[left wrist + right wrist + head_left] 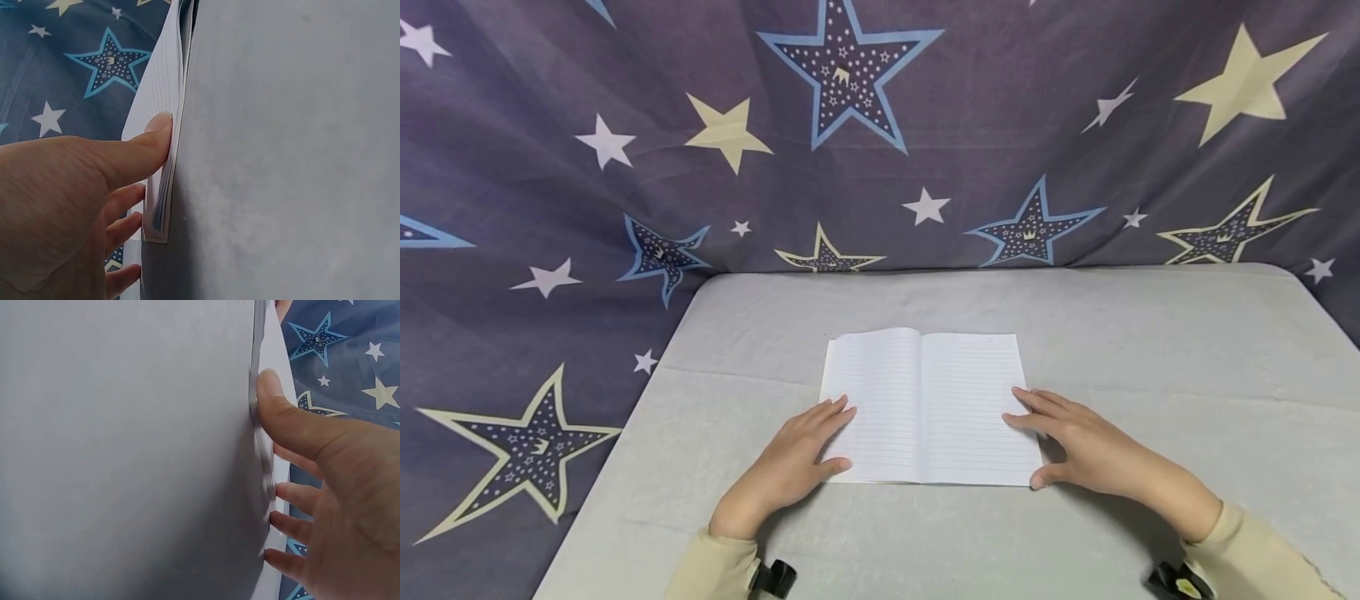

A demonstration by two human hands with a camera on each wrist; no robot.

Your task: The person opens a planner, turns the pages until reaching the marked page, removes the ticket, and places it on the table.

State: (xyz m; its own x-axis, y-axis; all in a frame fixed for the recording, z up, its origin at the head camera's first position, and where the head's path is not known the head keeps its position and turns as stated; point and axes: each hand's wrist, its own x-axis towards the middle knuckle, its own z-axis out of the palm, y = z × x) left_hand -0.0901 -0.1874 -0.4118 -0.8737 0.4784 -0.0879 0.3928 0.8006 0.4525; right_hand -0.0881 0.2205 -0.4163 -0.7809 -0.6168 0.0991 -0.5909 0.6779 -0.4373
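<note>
An open notebook [958,408] with white, lined pages lies flat in the head view. My left hand [795,454] rests on the left page near its outer edge, thumb and fingers spread apart. In the left wrist view, the left thumb [147,147] touches the page beside the stacked sheet edges [164,200]. At the other side, my right hand [1086,446] has two fingertips on the right page and its thumb at the lower right corner. The right wrist view shows the right thumb [290,422] against the notebook's edge. No writing is visible on the pages.
The notebook lies on a table covered with light grey cloth [925,542]. Behind and to the left hangs a dark purple cloth [865,192] printed with stars. Both forearms wear beige sleeves [715,567], each with a black strap [773,577] at the wrist.
</note>
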